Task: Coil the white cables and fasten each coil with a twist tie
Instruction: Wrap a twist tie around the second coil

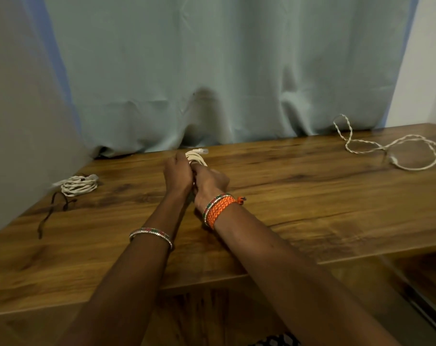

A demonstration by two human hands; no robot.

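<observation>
Both of my hands meet over the middle of the wooden table (299, 196), wrapped around a white coiled cable (195, 156). My left hand (178, 174) grips the coil from the left and my right hand (209, 182) grips it from the right. A clear plug sticks out above my fingers. Most of the coil is hidden by my hands, and whether a twist tie is on it cannot be seen. A finished white coil (78, 186) lies at the left. A loose, uncoiled white cable (386, 148) sprawls at the far right.
A dark twist tie (53, 209) lies in front of the left coil. A grey-green curtain (224, 71) hangs along the table's far edge. The table's near edge runs just under my forearms, with a lower shelf at the right.
</observation>
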